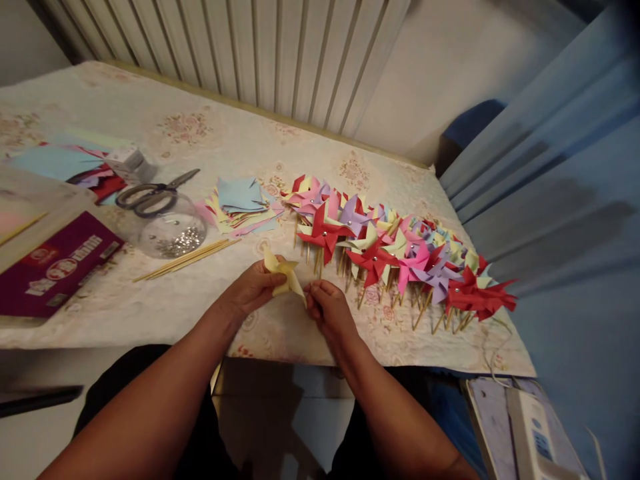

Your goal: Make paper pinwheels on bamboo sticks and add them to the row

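Between the thumb and fingers of my left hand [257, 285] is a pale yellow paper pinwheel [287, 273], its corners folded toward the middle. My right hand [325, 301] is pinched close beside the pinwheel's right edge; whatever its fingertips hold is too small to make out. Just behind my hands lies a stack of cut paper squares [241, 197], with a blue one on top. Thin wooden sticks [187, 260] rest left of it. A clear round dish [173, 237] holds many small shiny metal pins.
Rows of finished pinwheels [375, 257] on sticks fill the table's right side. Dark-handled scissors [157, 193] lie behind the dish. At left are a purple-labelled box [60, 267], more coloured paper [55, 162] and a small white box [127, 162]. A blue curtain [565, 200] hangs at right.
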Action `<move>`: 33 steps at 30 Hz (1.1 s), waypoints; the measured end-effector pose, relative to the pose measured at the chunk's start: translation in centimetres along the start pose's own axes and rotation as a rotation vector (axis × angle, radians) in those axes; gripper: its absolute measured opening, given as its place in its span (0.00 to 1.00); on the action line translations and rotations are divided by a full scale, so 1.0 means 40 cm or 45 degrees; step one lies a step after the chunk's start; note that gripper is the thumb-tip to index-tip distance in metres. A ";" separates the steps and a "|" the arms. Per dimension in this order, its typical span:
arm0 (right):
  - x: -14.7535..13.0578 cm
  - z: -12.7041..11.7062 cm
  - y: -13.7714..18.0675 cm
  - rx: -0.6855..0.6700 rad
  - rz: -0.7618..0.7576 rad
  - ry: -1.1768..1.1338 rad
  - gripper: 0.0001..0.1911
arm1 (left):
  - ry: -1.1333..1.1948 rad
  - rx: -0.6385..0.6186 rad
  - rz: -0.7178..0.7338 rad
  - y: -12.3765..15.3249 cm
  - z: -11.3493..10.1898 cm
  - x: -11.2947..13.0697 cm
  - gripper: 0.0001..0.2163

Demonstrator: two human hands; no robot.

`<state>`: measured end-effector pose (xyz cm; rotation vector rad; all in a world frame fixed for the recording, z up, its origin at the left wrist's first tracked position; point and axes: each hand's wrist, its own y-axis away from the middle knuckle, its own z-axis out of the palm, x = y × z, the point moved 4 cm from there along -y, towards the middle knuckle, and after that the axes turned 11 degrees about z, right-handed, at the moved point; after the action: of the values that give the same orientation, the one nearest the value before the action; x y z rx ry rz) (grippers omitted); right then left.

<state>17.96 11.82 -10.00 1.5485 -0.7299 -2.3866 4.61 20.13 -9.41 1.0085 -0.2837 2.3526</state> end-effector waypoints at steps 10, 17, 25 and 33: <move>0.002 -0.001 -0.007 -0.018 -0.043 -0.087 0.12 | -0.074 0.089 -0.025 0.003 0.002 0.003 0.17; -0.002 -0.003 -0.010 -0.022 -0.032 -0.098 0.09 | -0.138 0.085 -0.035 0.005 0.012 0.007 0.17; -0.005 -0.006 -0.010 -0.031 -0.049 -0.122 0.09 | -0.171 0.038 -0.003 0.005 0.013 0.005 0.17; -0.001 -0.006 -0.012 -0.011 -0.052 -0.144 0.09 | -0.130 0.058 -0.047 0.007 0.015 0.002 0.17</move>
<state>18.24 12.18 -10.28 1.4485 -0.7153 -2.5204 4.76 19.71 -8.92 1.1478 -0.2487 2.2876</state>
